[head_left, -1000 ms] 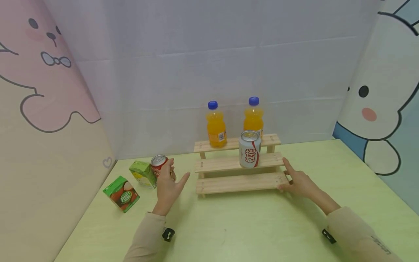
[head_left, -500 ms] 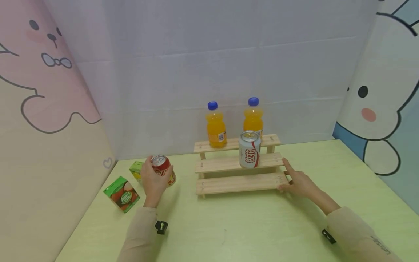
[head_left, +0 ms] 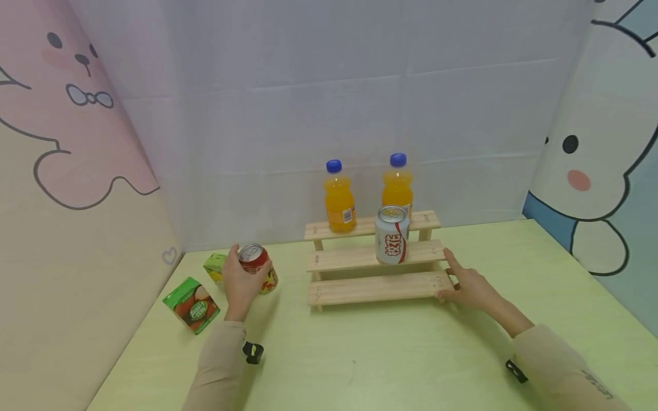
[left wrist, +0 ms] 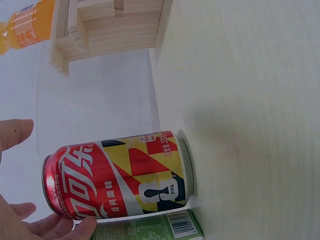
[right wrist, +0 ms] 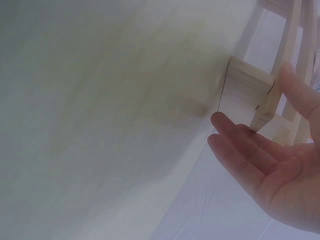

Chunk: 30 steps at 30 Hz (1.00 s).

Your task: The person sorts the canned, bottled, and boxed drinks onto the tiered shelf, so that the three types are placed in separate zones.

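Observation:
A red Coca-Cola can (head_left: 252,262) with a patterned lower part stands upright on the table at the left. My left hand (head_left: 241,285) is around it. In the left wrist view the fingers touch the side of the can (left wrist: 120,175), and the thumb (left wrist: 15,132) is apart from it. A green juice box (head_left: 215,267) stands right beside the can, partly hidden by the hand. At the right end of a three-step wooden rack (head_left: 377,287), my right hand (head_left: 473,288) holds the shelf ends between thumb and fingers.
Two orange drink bottles (head_left: 339,202) stand on the rack's top step. A white can (head_left: 392,235) is on the middle step, partly hiding the right bottle (head_left: 397,185). Another juice box (head_left: 192,305) lies at the left. A pale curtain (head_left: 329,85) hangs behind the table.
My left hand has moved left and round the red can, now covering part of the green juice box. The right hand has stayed at the rack's end.

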Available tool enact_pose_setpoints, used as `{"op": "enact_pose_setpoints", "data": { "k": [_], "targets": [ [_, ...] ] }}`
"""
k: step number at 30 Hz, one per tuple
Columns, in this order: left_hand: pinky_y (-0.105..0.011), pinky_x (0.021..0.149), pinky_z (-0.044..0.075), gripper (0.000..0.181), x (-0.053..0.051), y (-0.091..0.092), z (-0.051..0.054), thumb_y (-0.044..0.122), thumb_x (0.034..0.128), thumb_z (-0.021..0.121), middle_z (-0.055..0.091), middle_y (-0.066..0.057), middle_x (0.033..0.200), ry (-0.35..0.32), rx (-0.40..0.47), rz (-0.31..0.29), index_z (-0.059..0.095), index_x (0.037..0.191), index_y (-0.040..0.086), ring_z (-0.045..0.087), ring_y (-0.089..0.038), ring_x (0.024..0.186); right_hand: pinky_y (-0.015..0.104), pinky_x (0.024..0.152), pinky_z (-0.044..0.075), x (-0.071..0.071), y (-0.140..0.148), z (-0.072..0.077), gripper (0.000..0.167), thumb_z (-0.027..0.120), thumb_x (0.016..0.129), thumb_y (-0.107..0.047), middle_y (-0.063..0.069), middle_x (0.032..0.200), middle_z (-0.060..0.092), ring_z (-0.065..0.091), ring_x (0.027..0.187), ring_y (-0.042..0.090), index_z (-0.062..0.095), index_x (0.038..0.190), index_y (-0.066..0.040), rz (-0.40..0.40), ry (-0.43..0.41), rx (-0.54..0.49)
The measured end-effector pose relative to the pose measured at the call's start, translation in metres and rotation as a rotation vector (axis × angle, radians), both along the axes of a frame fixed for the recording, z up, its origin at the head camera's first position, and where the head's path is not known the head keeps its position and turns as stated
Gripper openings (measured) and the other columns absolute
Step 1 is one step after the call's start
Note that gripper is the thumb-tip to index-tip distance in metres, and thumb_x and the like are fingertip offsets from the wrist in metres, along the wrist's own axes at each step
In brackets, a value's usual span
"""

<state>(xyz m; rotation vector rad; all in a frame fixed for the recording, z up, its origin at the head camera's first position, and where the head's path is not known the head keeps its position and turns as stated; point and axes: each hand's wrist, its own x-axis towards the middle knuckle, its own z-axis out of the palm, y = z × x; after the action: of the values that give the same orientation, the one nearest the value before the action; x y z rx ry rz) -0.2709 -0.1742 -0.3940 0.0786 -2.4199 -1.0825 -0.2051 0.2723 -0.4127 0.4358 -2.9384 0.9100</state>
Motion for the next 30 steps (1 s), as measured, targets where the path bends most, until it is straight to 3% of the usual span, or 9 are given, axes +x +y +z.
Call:
{"op": "enact_pose_setpoints", "data": {
  "k": [8, 12, 16, 23, 30],
  "targets": [
    [-0.055, 0.090, 0.037, 0.075, -0.001, 0.002, -0.002, 0.028, 0.0763, 0.073, 0.041, -0.028, 0.120, -0.071, -0.008, 0.014, 0.035, 0.131, -0.007, 0.040, -0.041, 0.111, 0.043, 0.063, 0.051, 0.001, 0.002, 0.002, 0.097, 0.072, 0.078, -0.020, 0.040, 0.115, 0.047, 0.064, 0.075, 0.032, 0.004, 0.138, 0.014, 0.001, 0.009, 0.006],
    [-0.055, 0.087, 0.040, 0.074, -0.006, 0.002, -0.011, 0.028, 0.0752, 0.073, 0.048, -0.028, 0.116, -0.104, -0.026, 0.016, 0.036, 0.128, -0.007, 0.046, -0.042, 0.107, 0.042, 0.064, 0.051, 0.001, 0.002, 0.000, 0.095, 0.072, 0.078, -0.020, 0.040, 0.115, 0.047, 0.064, 0.075, 0.032, 0.005, 0.138, 0.014, 0.001, 0.007, 0.001],
    [-0.055, 0.087, 0.040, 0.077, -0.011, 0.003, -0.019, 0.030, 0.0747, 0.074, 0.048, -0.026, 0.118, -0.127, 0.017, 0.016, 0.032, 0.130, -0.003, 0.047, -0.041, 0.108, 0.042, 0.063, 0.051, 0.001, 0.002, 0.000, 0.097, 0.072, 0.078, -0.021, 0.040, 0.115, 0.047, 0.064, 0.075, 0.032, 0.004, 0.138, 0.013, -0.001, 0.005, 0.004],
    [-0.055, 0.082, 0.042, 0.065, -0.016, 0.005, -0.022, 0.025, 0.0769, 0.073, 0.051, -0.027, 0.112, -0.045, 0.028, 0.033, 0.037, 0.123, -0.005, 0.050, -0.042, 0.102, 0.042, 0.063, 0.051, 0.001, 0.002, -0.001, 0.097, 0.072, 0.078, -0.021, 0.040, 0.116, 0.046, 0.064, 0.075, 0.032, 0.003, 0.139, 0.012, -0.003, 0.004, -0.006],
    [-0.055, 0.084, 0.041, 0.063, -0.015, 0.004, -0.022, 0.022, 0.0767, 0.073, 0.051, -0.028, 0.111, -0.009, 0.013, 0.044, 0.039, 0.121, -0.007, 0.049, -0.042, 0.103, 0.043, 0.065, 0.051, 0.000, 0.001, -0.002, 0.095, 0.072, 0.078, -0.019, 0.040, 0.115, 0.047, 0.064, 0.074, 0.032, 0.006, 0.138, 0.013, 0.002, 0.019, -0.003]
  ]
}}
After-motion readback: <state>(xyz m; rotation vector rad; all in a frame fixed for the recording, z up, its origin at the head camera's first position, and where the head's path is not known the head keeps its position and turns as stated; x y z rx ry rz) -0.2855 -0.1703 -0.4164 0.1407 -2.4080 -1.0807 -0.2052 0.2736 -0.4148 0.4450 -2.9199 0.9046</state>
